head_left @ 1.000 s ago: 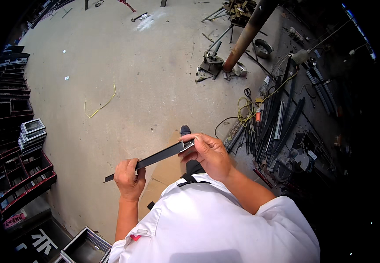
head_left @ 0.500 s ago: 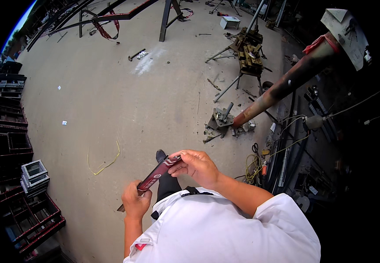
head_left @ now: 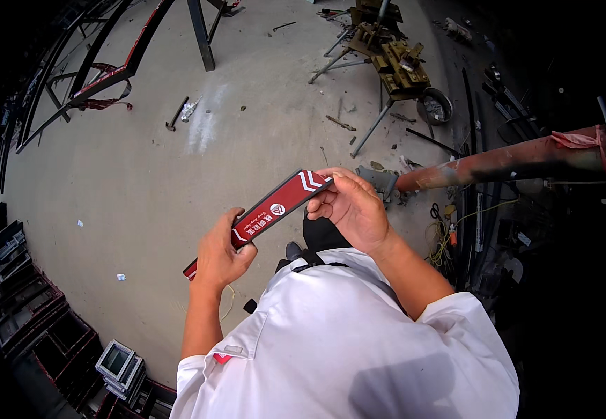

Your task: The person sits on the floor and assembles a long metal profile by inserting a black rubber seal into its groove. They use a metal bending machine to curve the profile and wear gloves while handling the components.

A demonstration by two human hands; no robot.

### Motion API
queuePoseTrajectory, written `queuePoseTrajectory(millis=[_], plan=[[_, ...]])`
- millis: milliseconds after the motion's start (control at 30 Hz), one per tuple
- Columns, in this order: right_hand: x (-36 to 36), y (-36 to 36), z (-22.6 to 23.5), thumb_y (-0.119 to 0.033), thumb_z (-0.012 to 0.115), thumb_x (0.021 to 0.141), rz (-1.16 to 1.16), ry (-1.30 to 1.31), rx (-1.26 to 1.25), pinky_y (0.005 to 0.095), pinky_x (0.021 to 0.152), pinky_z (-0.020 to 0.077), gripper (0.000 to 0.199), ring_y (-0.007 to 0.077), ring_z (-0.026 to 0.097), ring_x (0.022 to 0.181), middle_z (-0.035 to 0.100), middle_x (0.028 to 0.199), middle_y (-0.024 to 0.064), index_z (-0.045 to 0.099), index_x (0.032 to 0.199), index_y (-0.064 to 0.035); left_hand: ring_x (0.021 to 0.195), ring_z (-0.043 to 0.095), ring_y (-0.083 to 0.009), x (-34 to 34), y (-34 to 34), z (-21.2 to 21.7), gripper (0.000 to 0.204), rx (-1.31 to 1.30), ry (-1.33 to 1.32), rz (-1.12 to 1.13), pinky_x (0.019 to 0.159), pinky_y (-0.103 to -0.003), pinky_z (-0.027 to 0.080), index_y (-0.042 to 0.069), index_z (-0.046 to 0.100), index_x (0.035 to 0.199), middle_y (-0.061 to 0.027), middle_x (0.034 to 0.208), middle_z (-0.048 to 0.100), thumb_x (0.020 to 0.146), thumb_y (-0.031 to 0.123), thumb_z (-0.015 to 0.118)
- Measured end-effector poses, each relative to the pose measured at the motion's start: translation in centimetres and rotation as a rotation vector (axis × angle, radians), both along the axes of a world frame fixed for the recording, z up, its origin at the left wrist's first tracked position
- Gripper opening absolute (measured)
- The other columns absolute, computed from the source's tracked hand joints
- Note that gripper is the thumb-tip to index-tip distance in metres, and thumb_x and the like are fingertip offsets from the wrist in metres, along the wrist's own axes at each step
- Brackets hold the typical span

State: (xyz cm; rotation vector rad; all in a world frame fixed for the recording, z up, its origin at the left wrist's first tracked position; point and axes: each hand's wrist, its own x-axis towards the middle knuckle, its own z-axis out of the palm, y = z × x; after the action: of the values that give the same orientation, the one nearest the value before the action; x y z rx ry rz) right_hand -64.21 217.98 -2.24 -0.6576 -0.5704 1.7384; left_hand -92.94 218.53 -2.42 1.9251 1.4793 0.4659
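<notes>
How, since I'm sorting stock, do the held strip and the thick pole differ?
The strip is flat-faced; the pole is round. The strip is in the left hand and right hand; neither holds the pole. The strip's red face carries white markings; the pole has a blackened patch. Both are long and reddish.

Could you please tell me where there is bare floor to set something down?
Bare grey concrete floor shows between the dark long-handled hammer and the held narrow red-faced strip. It is crowded at right, around the thick reddish pole, and lower left, by the stacked small whitish rectangular frames.
</notes>
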Motion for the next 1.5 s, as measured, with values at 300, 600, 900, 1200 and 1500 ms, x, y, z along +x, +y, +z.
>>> queuePoseTrajectory(millis=[300, 600, 900, 1200, 1500], plan=[[1.8, 30.1, -5.8, -0.03, 0.05, 0.112, -0.133, 0.081, -0.134, 0.038, 0.083, 0.0605, 0.034, 0.0181, 0.072, 0.089, 0.072, 0.103, 0.0102, 0.063, 0.125, -0.0014, 0.08, 0.07, -0.0339, 2.3, 29.6, -3.1, 0.049, 0.19, 0.047, -0.077, 0.07, -0.042, 0.056, 0.006, 0.063, 0.122, -0.0138, 0.102, 0.067, 0.075, 0.01, 0.077], [7.5, 59.0, -0.6, -0.026, 0.047, 0.11, -0.232, 0.01, -0.126, 0.0386, 0.078, 0.0589, 0.029, 0.0206, 0.069, 0.085, 0.069, 0.101, 0.0116, 0.063, 0.119, -0.003, 0.082, 0.066, -0.033, 7.8, 59.7, 3.3, 0.075, 0.24, 0.117, -0.131, 0.073, -0.04, 0.055, 0.006, 0.057, 0.147, -0.0152, 0.105, 0.064, 0.078, 0.008, 0.085], [14.0, 80.8, -5.7, -0.028, 0.049, 0.109, -0.61, 0.017, -0.212, 0.0389, 0.078, 0.0581, 0.028, 0.0209, 0.069, 0.085, 0.071, 0.103, 0.0097, 0.064, 0.116, -0.005, 0.093, 0.065, -0.0334, 15.9, 91.5, -0.6, 0.07, 0.421, 0.021, -0.509, 0.082, -0.044, 0.054, 0.007, 0.061, 0.143, -0.0133, 0.107, 0.067, 0.077, 0.012, 0.086], [20.7, 99.8, -4.5, -0.026, 0.051, 0.108, -0.916, 0.081, -0.27, 0.0407, 0.078, 0.0591, 0.025, 0.0228, 0.07, 0.086, 0.071, 0.103, 0.0095, 0.063, 0.117, -0.0054, 0.099, 0.063, -0.0339, 27.3, 119.1, 2.7, 0.066, 0.381, 0.01, -0.849, 0.087, -0.044, 0.052, 0.007, 0.06, 0.143, -0.0131, 0.113, 0.066, 0.082, 0.017, 0.083], [32.8, 120.1, -9.9, -0.024, 0.051, 0.108, -1.015, 0.091, -0.299, 0.0399, 0.078, 0.0597, 0.025, 0.0221, 0.07, 0.086, 0.071, 0.1, 0.0097, 0.062, 0.119, -0.0041, 0.109, 0.061, -0.0315, 42.2, 141.1, -1.3, 0.065, 0.369, 0.134, -0.957, 0.095, -0.043, 0.048, 0.007, 0.058, 0.146, -0.0118, 0.118, 0.065, 0.086, 0.019, 0.08]])
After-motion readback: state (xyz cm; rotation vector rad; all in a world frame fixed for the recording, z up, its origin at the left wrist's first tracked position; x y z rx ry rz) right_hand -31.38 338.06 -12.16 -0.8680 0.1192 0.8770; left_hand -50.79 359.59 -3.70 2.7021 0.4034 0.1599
